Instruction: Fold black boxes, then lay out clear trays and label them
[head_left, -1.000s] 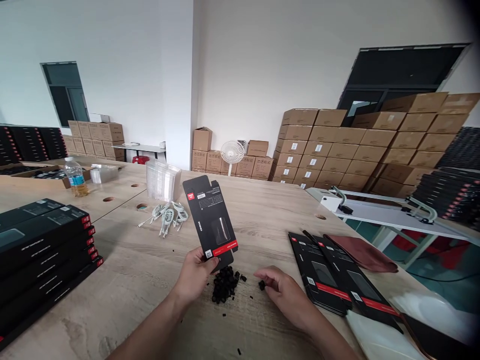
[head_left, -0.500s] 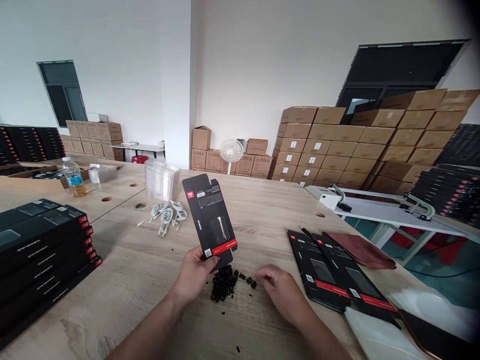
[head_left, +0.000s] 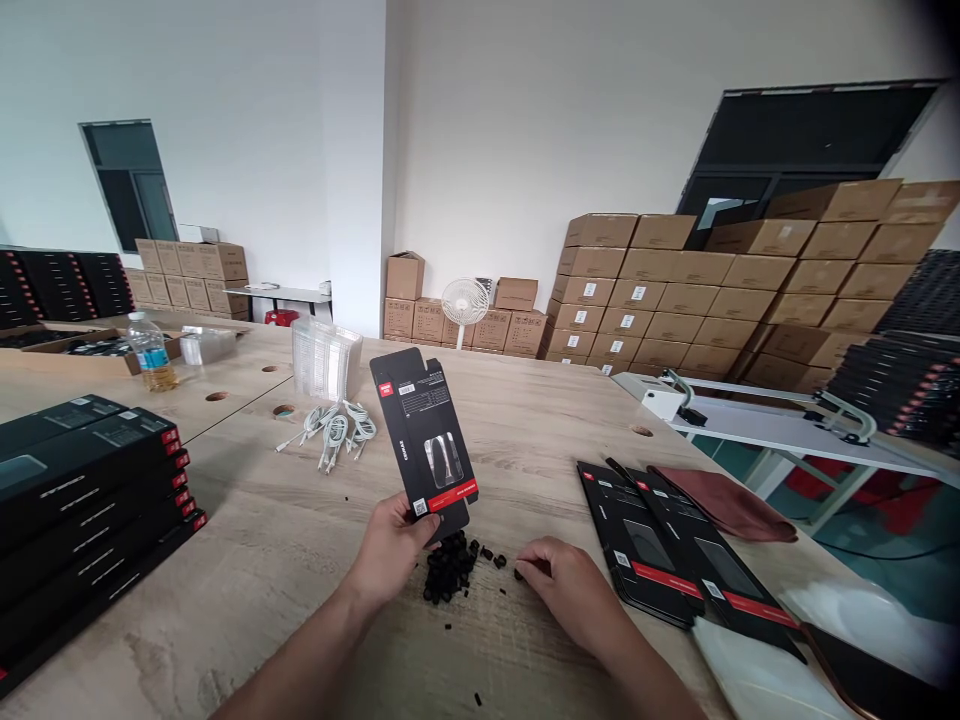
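Observation:
My left hand [head_left: 386, 548] grips the lower end of a black cardboard box [head_left: 411, 425] with a clear window and a red stripe, its end flap raised. The box is held tilted over the table. Below it lies a pile of small black plastic pieces [head_left: 445, 575], with a few loose ones to its right. My right hand [head_left: 561, 580] is at the right of the pile, thumb and fingers pinched on a small black piece [head_left: 518, 574], mostly hidden by the fingertips.
On the right lie flat black boxes [head_left: 645, 545], a brown cloth [head_left: 727, 505] and white plastic bags [head_left: 757, 675]. To the left stands a stack of black boxes [head_left: 90, 500]. Farther back are coiled white cables [head_left: 334, 432], clear trays [head_left: 326, 360] and a bottle [head_left: 152, 355].
My right hand has drawn slightly right and down, its fingers now pinched on one of the loose black pieces. The box in my left hand has stayed nearly in place.

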